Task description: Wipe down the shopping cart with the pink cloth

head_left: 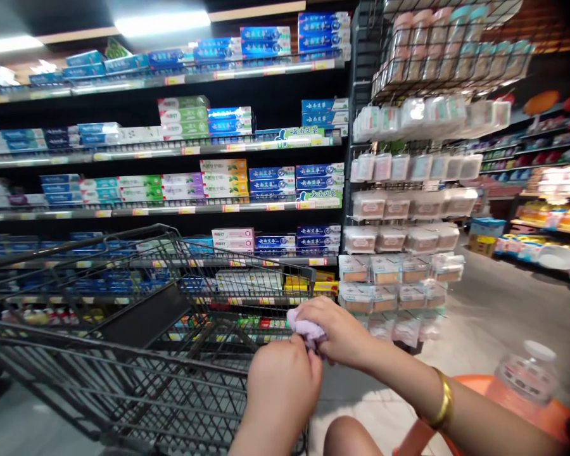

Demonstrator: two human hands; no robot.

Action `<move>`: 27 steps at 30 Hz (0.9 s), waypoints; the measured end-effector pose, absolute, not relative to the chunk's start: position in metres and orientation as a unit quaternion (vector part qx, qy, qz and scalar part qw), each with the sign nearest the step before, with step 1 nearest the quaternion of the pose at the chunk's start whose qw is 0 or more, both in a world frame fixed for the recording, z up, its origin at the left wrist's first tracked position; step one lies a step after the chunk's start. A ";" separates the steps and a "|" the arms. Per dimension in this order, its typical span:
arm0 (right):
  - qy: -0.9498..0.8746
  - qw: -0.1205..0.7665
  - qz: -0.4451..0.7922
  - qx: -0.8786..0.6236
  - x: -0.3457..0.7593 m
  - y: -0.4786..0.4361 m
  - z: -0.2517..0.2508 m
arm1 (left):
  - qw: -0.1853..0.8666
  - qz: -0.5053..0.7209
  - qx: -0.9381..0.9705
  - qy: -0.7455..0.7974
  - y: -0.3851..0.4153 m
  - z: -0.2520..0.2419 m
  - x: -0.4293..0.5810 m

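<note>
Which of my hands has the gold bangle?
The right hand, farther forward on the lilac cloth, wears the gold bangle; the left hand has a bare wrist.

We see our left hand and right hand pinching a small lilac cloth at the wire cart's rim, toothpaste shelves beyond.
</note>
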State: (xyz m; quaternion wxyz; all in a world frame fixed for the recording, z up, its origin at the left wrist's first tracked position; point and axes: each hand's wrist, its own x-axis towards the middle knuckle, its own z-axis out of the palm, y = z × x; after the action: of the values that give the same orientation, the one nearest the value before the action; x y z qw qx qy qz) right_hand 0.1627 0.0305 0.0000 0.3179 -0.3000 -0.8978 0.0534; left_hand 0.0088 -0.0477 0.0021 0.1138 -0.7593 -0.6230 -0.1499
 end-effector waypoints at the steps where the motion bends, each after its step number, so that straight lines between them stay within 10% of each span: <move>1: -0.896 0.319 0.050 -0.305 0.163 0.033 -0.001 | 0.116 -0.151 -0.759 -0.622 -0.048 0.002 0.009; 17: -0.865 0.354 -0.020 -0.356 0.166 0.018 -0.022 | 0.140 -0.154 -0.762 -0.613 -0.046 0.000 0.009; 27: -0.749 0.554 0.066 -0.358 0.150 0.020 -0.078 | 0.154 -0.148 -0.770 -0.601 -0.045 -0.001 0.008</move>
State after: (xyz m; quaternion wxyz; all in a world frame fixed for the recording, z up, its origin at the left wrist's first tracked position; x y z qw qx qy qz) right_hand 0.1499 0.0202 -0.0777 0.5536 -0.3575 -0.7492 0.0663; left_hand 0.0078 -0.0450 -0.0007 0.1539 -0.7701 -0.6012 -0.1478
